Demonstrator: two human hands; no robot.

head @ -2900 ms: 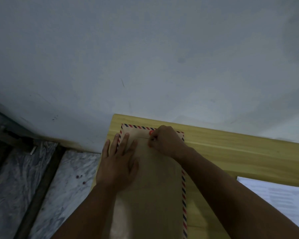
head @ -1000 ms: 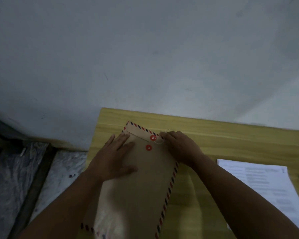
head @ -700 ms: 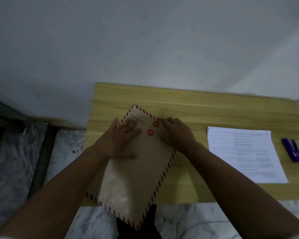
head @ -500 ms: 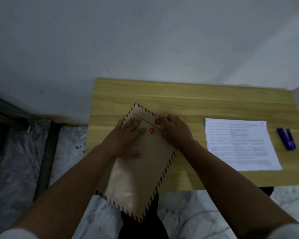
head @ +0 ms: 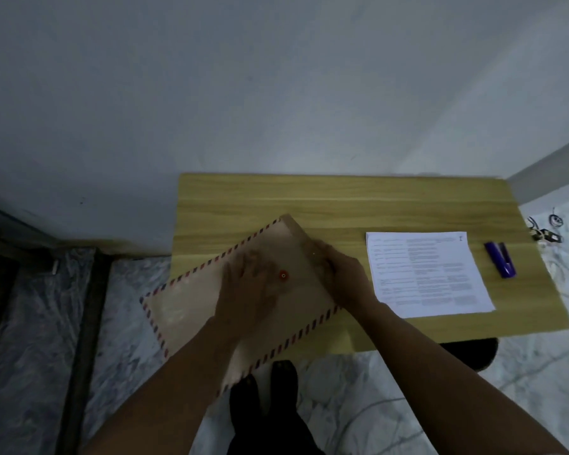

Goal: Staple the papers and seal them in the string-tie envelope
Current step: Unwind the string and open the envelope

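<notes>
Brown kraft string-tie envelope with red-blue striped border (head: 191, 300) lies diagonal on light wooden table (head: 342, 198), left part overhanging table's left and near edges. Left hand (head: 248, 290) flat on envelope, fingers spread, gripping nothing. 1 red round button (head: 283, 275) just right of its fingers. Right hand (head: 337, 275) at envelope's right end; fingers blurred, cannot tell grip. White printed papers (head: 427, 274) just beside right hand. Purple stapler (head: 501, 259) near the papers, farther right.
</notes>
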